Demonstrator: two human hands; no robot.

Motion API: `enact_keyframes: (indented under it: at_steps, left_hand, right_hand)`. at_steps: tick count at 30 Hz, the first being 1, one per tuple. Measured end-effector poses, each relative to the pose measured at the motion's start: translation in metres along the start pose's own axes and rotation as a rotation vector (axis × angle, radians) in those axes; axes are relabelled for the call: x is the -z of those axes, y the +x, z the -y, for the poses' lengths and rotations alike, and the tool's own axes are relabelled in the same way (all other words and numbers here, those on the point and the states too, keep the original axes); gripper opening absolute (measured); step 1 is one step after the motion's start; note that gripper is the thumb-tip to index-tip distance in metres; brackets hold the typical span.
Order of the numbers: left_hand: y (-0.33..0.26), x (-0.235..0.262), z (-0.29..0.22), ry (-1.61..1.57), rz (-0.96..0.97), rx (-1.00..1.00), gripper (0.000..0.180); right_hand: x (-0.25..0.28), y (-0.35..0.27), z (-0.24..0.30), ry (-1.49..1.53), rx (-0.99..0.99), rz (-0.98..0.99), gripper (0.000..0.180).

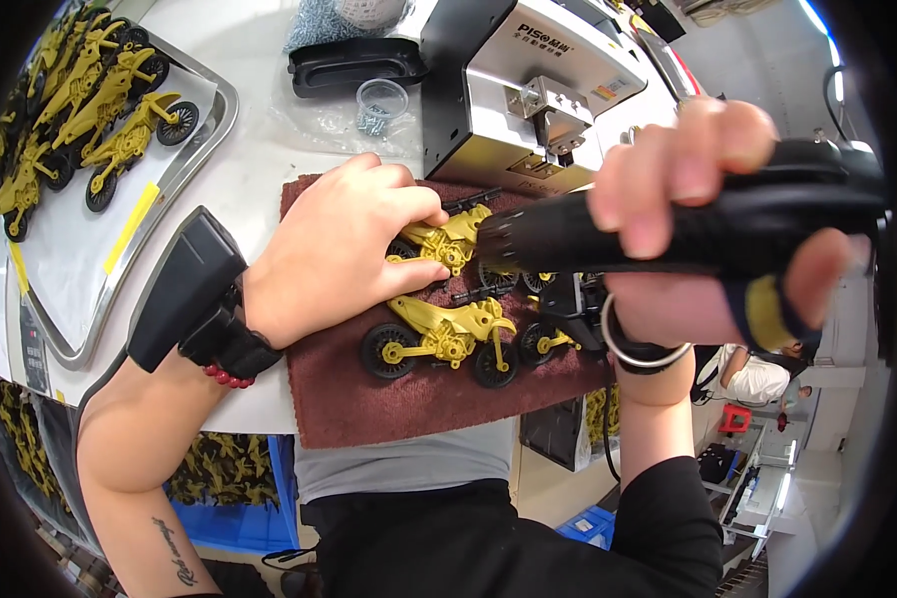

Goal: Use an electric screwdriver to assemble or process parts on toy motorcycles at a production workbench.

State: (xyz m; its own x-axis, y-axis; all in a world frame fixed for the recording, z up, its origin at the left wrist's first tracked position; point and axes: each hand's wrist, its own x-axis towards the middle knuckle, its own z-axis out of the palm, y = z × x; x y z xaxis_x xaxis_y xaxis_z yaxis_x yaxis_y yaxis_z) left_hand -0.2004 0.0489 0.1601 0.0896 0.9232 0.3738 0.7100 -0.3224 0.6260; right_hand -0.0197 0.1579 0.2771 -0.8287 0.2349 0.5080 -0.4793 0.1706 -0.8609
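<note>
Fingers (408, 214) on toy motorcycle (446, 242); more in tray (184, 159).

White table (259, 189), carrying a dark red mat (408, 399), a metal tray (184, 159), a black lid (354, 65), a small clear cup (380, 103) and a boxy grey machine (528, 90).

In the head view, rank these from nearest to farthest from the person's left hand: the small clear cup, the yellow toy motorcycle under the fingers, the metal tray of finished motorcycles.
From the left hand:
1. Yellow toy motorcycle, touched by its fingertips, just right.
2. Small clear cup, behind the hand on the white table.
3. Metal tray, far left; its near rim rivals the cup, its motorcycles lie farther.
</note>
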Motion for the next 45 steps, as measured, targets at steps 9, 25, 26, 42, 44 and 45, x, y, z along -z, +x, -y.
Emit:
enact_keyframes:
  at_steps: [9,25,26,42,44,45]
  left_hand:
    - [0.001,0.002,0.001,-0.015,0.016,0.003,0.031]
    - [0.001,0.004,0.000,-0.007,0.020,0.017,0.030]
    - [0.002,0.003,-0.001,-0.015,0.020,0.009,0.031]
    - [0.001,-0.001,0.002,-0.001,0.002,-0.001,0.031]
    - [0.001,0.001,0.001,0.000,0.004,0.001,0.031]
    - [0.002,0.001,0.001,-0.001,0.005,-0.001,0.031]
  right_hand:
    - [0.043,0.013,0.052,-0.050,0.175,-0.402,0.058]
    - [0.049,0.026,0.031,-0.006,0.009,-0.378,0.042]
    - [0.046,0.024,0.035,-0.009,0.010,-0.378,0.042]
    - [0.008,0.004,-0.014,0.187,-0.072,-0.314,0.048]
    - [0.008,0.005,-0.017,0.163,-0.068,-0.275,0.049]
    - [0.006,0.006,-0.016,0.157,-0.075,-0.285,0.050]
